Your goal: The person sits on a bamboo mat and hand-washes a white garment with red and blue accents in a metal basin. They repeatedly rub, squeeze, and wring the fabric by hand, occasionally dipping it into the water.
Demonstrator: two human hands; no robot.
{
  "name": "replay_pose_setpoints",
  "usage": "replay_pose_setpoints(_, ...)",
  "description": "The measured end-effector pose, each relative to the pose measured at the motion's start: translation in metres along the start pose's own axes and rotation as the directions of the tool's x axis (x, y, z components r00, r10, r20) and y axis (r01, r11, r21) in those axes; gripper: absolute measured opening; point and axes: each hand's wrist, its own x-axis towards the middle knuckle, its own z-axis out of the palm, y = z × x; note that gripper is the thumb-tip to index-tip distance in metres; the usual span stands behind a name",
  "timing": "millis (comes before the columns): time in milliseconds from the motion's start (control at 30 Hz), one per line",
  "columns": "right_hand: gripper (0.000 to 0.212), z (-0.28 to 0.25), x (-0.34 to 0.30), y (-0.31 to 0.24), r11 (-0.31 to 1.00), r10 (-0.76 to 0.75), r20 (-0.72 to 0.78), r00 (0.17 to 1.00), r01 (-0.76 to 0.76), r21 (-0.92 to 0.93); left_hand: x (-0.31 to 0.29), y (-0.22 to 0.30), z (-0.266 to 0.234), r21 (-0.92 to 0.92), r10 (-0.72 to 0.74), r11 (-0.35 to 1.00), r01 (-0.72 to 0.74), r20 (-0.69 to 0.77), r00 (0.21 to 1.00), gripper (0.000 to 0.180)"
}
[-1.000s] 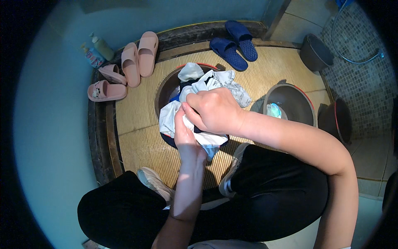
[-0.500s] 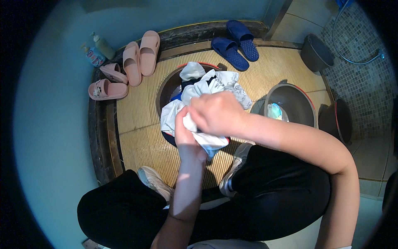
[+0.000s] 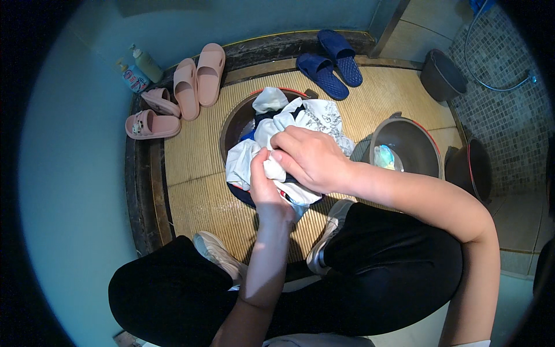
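Note:
A dark round basin point(image 3: 228, 134) with a red rim stands on the ribbed floor before me, heaped with white printed clothes point(image 3: 324, 117) and some dark and blue cloth. Over its near side both my hands grip one bunched piece of white cloth point(image 3: 274, 170). My left hand point(image 3: 267, 189) is closed on it from below, thumb up along its left side. From the right, my right hand point(image 3: 317, 159) bends its fingers over the same cloth, its thumb pressed against it. The fingertips are partly hidden. Part of the cloth hangs over the near rim.
To the right stands a grey bucket point(image 3: 426, 151) holding a colourful packet point(image 3: 384, 157), with two dark buckets point(image 3: 443, 75) beyond. Pink slippers point(image 3: 186, 89) and pump bottles point(image 3: 134, 76) line the left wall. Blue slippers point(image 3: 330, 72) lie at the back. My shoes point(image 3: 217, 254) flank the basin's near side.
My right hand has turned from a tight fist to a flatter grip, its back now facing up. The bunched cloth has shifted slightly between my hands; my left hand has moved a little right.

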Motion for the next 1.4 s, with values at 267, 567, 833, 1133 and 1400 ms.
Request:
replay_pose_setpoints(267, 0.044, -0.002, 0.001, -0.007, 0.998, -0.063, 0.053, 0.997, 0.062, 0.028, -0.006, 0.001, 0.008, 0.03, 0.154, 0.988, -0.154, -0.027, 0.988, 0.034)
replay_pose_setpoints(567, 0.034, -0.011, 0.011, 0.0, 0.945, 0.319, 0.269, 0.909, -0.285, -0.16, -0.005, -0.008, 0.005, 0.412, 0.219, 0.847, -0.337, 0.307, 0.926, 0.063)
replay_pose_setpoints(833, 0.026, -0.014, 0.013, 0.014, 0.976, 0.219, 0.021, 0.976, -0.219, -0.008, -0.013, -0.017, 0.016, 0.391, 0.27, 0.803, -0.449, 0.433, 0.86, 0.083)
replay_pose_setpoints(1133, 0.014, -0.066, 0.052, 0.016, 0.977, 0.088, -0.679, 0.729, 0.071, 0.203, -0.006, -0.013, 0.006, 0.451, 0.329, 0.72, -0.528, 0.448, 0.831, 0.053)
replay_pose_setpoints(1400, 0.06, -0.038, 0.027, 0.026, 0.961, 0.164, 0.06, 0.985, -0.173, 0.215, 0.015, 0.034, -0.003, 0.496, 0.668, 0.533, -0.686, 0.251, 0.701, 0.035)
